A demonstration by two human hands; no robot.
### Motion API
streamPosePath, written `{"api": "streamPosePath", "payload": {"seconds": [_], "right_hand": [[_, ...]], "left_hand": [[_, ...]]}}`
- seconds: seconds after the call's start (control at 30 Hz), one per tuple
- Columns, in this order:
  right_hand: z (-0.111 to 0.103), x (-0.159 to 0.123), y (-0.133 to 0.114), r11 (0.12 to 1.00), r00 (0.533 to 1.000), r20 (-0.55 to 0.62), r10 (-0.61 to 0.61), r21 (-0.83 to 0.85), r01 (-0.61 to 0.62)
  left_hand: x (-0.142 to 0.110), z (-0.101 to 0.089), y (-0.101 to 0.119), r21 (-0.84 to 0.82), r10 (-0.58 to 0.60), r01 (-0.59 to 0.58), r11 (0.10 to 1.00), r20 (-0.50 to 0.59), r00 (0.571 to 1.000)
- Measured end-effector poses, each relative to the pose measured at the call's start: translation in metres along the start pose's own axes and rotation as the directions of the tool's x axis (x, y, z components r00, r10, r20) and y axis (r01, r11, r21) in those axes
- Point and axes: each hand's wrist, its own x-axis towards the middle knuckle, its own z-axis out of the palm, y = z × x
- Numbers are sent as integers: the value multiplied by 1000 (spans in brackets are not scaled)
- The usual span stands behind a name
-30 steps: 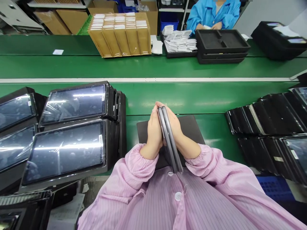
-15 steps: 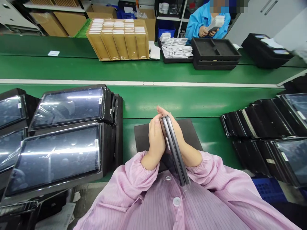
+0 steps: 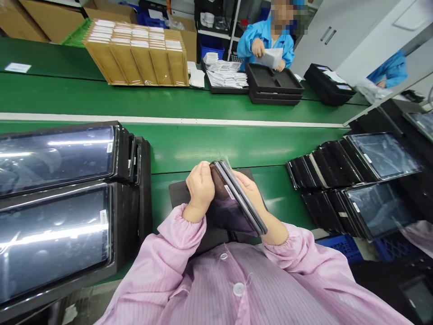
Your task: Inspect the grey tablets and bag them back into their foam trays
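**Between the left hand (image 3: pixel 201 186) and the right hand (image 3: pixel 252 194): a pair of slim screen panels (image 3: pixel 226 214), held on edge**

The two hands enclose the pair from opposite sides. The left fingers are curled at the upper edge of the left-facing panel, while the right hand lies along the outer face of the other; the grip is narrow, filled by the two panels. These lean together, tilted, the dark glossy face and its white label (image 3: pixel 229 192) turned to the left hand. Beneath the grip lies a black flat pad (image 3: pixel 179 192) on the green workbench (image 3: pixel 219 142); whether the panels touch it is hidden.

Left of the grip, large labelled screens (image 3: pixel 57 243) lean in black stacks. Right of it, black-edged panels (image 3: pixel 316 171) stand slanted in two rows, each with a glossy screen exposed at its far end.

The handling appears to be midway: the pair is brought together but not set down with either group. Many panels lie on both sides; which are already dealt with and which remain cannot be told.
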Motion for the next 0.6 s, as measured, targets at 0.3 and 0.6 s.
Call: {"api": "streamPosePath", "payload": {"seconds": [0.3, 0.6], "right_hand": [[-9, -19, 11, 998, 998, 8, 68, 7, -68], [-34, -21, -31, 990, 964, 227, 138, -32, -135]], "left_hand": [[8, 1, -7, -6, -67, 67, 998, -29, 997], [11, 3, -6, 60, -37, 38, 997, -15, 999]]}}
